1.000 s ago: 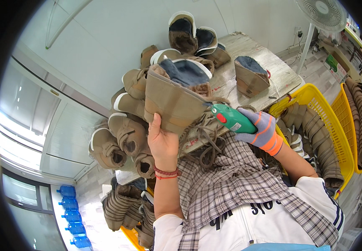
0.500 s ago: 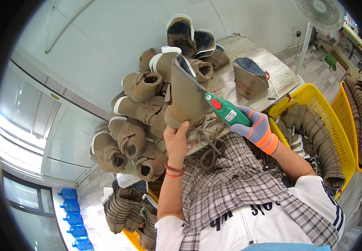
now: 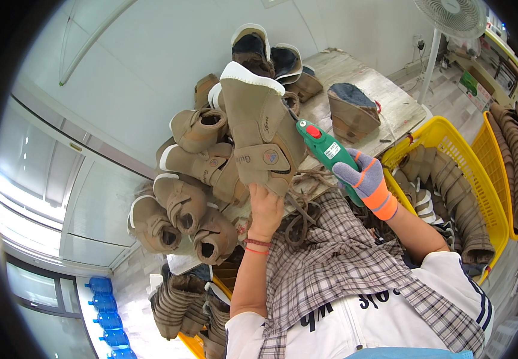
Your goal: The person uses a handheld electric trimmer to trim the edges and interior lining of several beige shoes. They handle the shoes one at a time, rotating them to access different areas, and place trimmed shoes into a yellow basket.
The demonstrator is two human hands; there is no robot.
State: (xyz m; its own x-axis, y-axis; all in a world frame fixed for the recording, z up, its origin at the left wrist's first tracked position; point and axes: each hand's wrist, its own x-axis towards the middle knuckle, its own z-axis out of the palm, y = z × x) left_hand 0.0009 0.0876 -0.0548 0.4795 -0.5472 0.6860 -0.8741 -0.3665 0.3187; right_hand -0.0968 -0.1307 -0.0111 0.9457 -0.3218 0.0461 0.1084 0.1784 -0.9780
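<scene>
My bare left hand grips a tan shoe upper from below, fingers partly hidden behind or inside it. The upper stands raised, its white stitched edge at the top and a strap with a small round badge low on its side. In a grey and orange glove, my right hand is closed round a green handheld power tool with a red button. The tool's narrow tip meets or nearly meets the upper's right edge; whether they touch I cannot tell.
More shoe uppers pile up left of and behind my hands. One upper stands apart on the worn table. Yellow baskets with stacked uppers stand at right. Loose straps or strips lie near my lap. A fan stands far right.
My left hand has turned the upper, so its strapped side and white edge now face me. The tool has tilted more upright, its tip still by the upper's right edge.
</scene>
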